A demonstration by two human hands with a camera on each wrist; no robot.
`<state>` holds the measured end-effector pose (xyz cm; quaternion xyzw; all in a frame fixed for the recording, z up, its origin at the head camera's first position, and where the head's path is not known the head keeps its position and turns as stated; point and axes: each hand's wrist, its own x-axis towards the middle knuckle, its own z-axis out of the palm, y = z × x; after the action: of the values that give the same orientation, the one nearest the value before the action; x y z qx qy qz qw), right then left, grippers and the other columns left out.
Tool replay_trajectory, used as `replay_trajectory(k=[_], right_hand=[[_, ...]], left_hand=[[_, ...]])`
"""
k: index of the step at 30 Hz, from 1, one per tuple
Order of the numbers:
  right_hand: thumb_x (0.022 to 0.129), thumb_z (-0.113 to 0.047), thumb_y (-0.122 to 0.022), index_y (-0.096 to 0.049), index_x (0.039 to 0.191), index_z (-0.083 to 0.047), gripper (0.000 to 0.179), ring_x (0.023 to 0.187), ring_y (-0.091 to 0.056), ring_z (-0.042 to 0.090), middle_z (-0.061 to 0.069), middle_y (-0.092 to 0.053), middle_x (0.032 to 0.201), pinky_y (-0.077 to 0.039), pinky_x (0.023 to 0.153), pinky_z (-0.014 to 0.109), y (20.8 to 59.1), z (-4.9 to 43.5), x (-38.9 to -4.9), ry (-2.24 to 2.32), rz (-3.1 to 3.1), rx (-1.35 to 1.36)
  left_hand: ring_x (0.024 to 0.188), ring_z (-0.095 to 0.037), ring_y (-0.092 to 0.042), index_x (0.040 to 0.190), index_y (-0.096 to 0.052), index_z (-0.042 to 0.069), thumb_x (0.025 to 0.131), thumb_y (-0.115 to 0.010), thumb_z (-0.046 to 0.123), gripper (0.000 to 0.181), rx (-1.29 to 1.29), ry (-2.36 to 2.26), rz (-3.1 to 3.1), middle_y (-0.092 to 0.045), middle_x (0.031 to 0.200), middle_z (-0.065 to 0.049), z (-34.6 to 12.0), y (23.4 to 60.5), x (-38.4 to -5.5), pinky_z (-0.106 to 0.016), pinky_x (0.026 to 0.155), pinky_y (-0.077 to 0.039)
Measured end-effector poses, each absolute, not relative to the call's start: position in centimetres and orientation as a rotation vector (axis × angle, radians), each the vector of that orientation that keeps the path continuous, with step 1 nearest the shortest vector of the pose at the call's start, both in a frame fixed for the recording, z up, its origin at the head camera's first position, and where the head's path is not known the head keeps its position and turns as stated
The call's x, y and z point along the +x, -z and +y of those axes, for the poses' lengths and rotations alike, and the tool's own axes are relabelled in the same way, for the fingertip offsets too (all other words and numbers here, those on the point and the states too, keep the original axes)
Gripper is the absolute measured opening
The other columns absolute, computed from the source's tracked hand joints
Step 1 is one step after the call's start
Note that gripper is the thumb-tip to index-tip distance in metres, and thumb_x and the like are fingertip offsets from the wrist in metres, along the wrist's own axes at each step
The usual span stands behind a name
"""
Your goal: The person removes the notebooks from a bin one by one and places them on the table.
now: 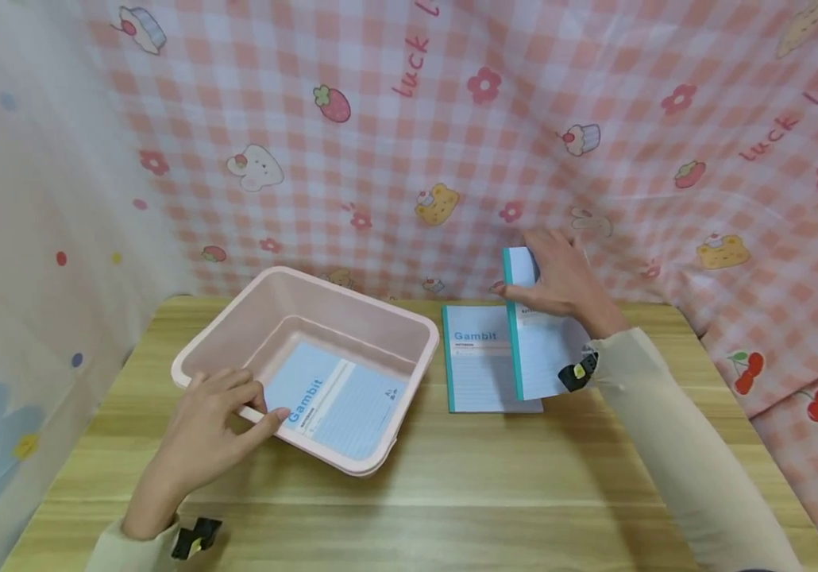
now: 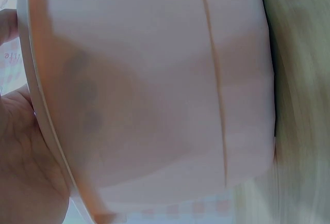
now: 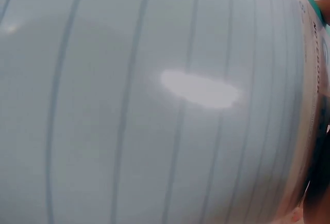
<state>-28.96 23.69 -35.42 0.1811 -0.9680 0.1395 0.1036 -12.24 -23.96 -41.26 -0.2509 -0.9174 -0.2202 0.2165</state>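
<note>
My right hand (image 1: 562,274) grips a light blue notebook (image 1: 545,369) with a teal spine by its upper part. The thumb is at the spine edge and the other fingers reach over the far side. The notebook's lined cover (image 3: 154,110) fills the right wrist view. Partly behind it, a second notebook (image 1: 476,373) marked "Gambit" lies on the table. At the left, my left hand (image 1: 216,429) holds the near rim of a pink plastic basin (image 1: 352,306). Another blue Gambit notebook (image 1: 359,405) lies flat inside. The left wrist view shows the basin's outer wall (image 2: 139,105) beside the palm.
Everything stands on a wooden table (image 1: 452,500). A pink checked curtain (image 1: 380,159) hangs along its back edge and right side, and a white patterned curtain (image 1: 37,214) hangs at the left.
</note>
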Motion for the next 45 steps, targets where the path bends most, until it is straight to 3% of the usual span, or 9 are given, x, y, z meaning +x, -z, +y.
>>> replay_trajectory(k=[7,12,18,24,32,40,45], right_hand=[[0.080,-0.059,-0.071,-0.052,0.132,-0.007,0.076,0.118,-0.050,0.037,0.018,-0.059,0.128,-0.025,0.108,0.063,39.1,26.9,-29.5,-0.429,-2.993,0.385],[0.082,-0.062,-0.070,-0.049,0.142,-0.006,0.085,0.133,-0.045,0.043,0.021,-0.057,0.139,-0.017,0.114,0.070,41.0,28.7,-30.0,-0.442,-3.045,0.340],[0.086,-0.060,-0.070,-0.049,0.149,-0.012,0.081,0.139,-0.041,0.042,0.019,-0.054,0.147,-0.019,0.109,0.071,42.5,29.9,-31.0,-0.430,-3.093,0.329],[0.086,-0.059,-0.071,-0.049,0.149,-0.015,0.080,0.138,-0.042,0.043,0.019,-0.052,0.150,-0.022,0.106,0.071,44.2,30.5,-31.8,-0.414,-3.143,0.338],[0.087,-0.064,-0.066,-0.040,0.151,-0.001,0.093,0.144,-0.027,0.050,0.027,-0.037,0.158,-0.016,0.111,0.067,46.7,30.9,-32.2,-0.325,-3.159,0.383],[0.085,-0.077,-0.060,-0.050,0.147,-0.009,0.093,0.147,-0.024,0.049,0.025,-0.040,0.155,-0.017,0.114,0.071,48.4,31.2,-31.8,-0.290,-3.131,0.453],[0.086,-0.077,-0.060,-0.050,0.144,-0.010,0.090,0.147,-0.025,0.049,0.023,-0.041,0.155,-0.017,0.116,0.070,48.6,31.3,-31.7,-0.298,-3.120,0.476]], left_hand=[[0.071,0.001,-0.043,0.067,-0.050,0.035,0.081,-0.083,0.032,0.036,-0.692,0.633,-2.557,-0.046,0.073,0.021,-23.9,41.5,-12.2,-0.031,0.077,-0.025],[0.071,-0.003,-0.044,0.067,-0.050,0.034,0.081,-0.084,0.032,0.037,-0.687,0.617,-2.556,-0.047,0.073,0.021,-23.9,41.5,-12.2,-0.031,0.076,-0.025],[0.074,-0.004,-0.045,0.066,-0.049,0.034,0.082,-0.083,0.033,0.037,-0.672,0.620,-2.557,-0.048,0.073,0.020,-23.9,41.2,-12.3,-0.032,0.076,-0.024],[0.073,-0.004,-0.043,0.065,-0.048,0.034,0.082,-0.083,0.032,0.039,-0.674,0.622,-2.558,-0.046,0.073,0.020,-23.8,41.1,-12.2,-0.032,0.076,-0.022],[0.070,-0.003,-0.042,0.065,-0.049,0.034,0.081,-0.084,0.031,0.038,-0.692,0.606,-2.537,-0.047,0.072,0.020,-23.8,41.1,-12.2,-0.030,0.075,-0.023],[0.069,-0.002,-0.039,0.065,-0.048,0.034,0.081,-0.084,0.032,0.039,-0.689,0.598,-2.538,-0.046,0.072,0.021,-23.9,41.2,-12.4,-0.029,0.074,-0.022],[0.069,0.000,-0.037,0.066,-0.048,0.035,0.081,-0.083,0.033,0.038,-0.691,0.584,-2.534,-0.046,0.072,0.021,-23.9,41.2,-12.3,-0.027,0.074,-0.021]])
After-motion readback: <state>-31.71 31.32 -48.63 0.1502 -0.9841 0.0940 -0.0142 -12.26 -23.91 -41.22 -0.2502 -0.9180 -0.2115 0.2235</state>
